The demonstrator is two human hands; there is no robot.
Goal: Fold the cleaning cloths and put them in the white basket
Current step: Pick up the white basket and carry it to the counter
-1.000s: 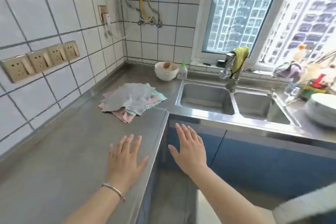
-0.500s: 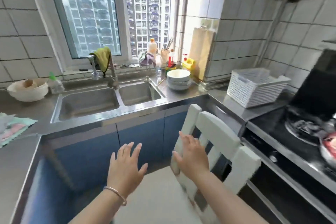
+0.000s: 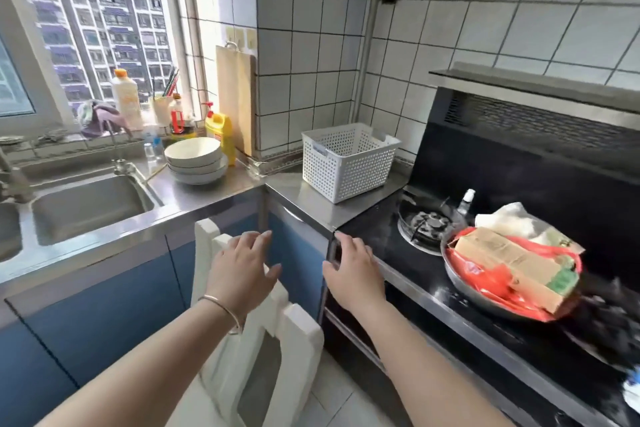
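The white perforated basket point(image 3: 348, 161) stands on the steel counter in the corner, left of the stove, with nothing visible inside it. My left hand point(image 3: 242, 269) hovers with fingers spread and relaxed over the top of a white folding chair point(image 3: 263, 350). My right hand point(image 3: 353, 269) is held out the same way, in front of the stove's front edge, holding nothing. Both hands are well short of the basket. The cleaning cloths are out of view.
A black gas stove point(image 3: 429, 225) lies right of the basket, with a metal pan point(image 3: 498, 288) full of a red bag and packages. Stacked white bowls point(image 3: 195, 163), bottles and a cutting board point(image 3: 237, 104) stand left of it, beside the sink point(image 3: 90, 206).
The view has swung right, from the cloth pile on the left counter past the sink to the basket and stove. Both hands stay raised and open.
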